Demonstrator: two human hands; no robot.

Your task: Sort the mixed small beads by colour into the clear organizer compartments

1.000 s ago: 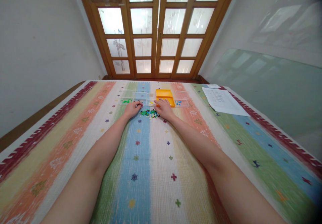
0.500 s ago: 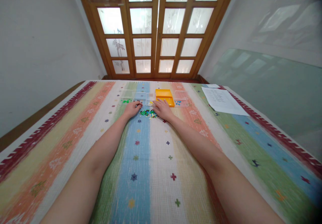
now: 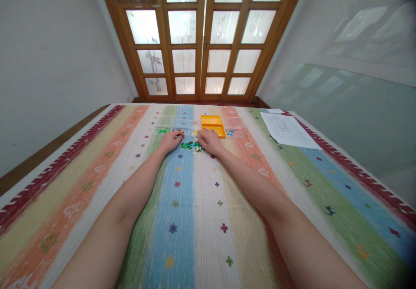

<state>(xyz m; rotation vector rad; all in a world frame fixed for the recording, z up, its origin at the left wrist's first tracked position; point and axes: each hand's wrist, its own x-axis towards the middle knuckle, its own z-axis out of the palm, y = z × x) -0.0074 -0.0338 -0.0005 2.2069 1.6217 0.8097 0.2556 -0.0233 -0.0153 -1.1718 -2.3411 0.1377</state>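
Note:
A small pile of tiny multicoloured pieces [image 3: 191,147] lies on the striped cloth between my two hands. My left hand [image 3: 170,141] rests at the pile's left edge, fingers curled together at their tips; what they pinch is too small to see. My right hand [image 3: 211,141] lies flat at the pile's right edge with its fingers stretched toward the pile, just in front of an orange tray [image 3: 212,125]. Both forearms lie stretched out on the cloth.
A row of clear boxes flanks the orange tray: one with green pieces [image 3: 163,130] at the left, one with blue pieces [image 3: 234,132] at the right. A printed sheet [image 3: 287,130] lies far right. Wooden glass doors [image 3: 201,37] stand behind the table.
My right hand has drawn back a little from the orange tray's front edge toward the pile. My left hand has stayed in place.

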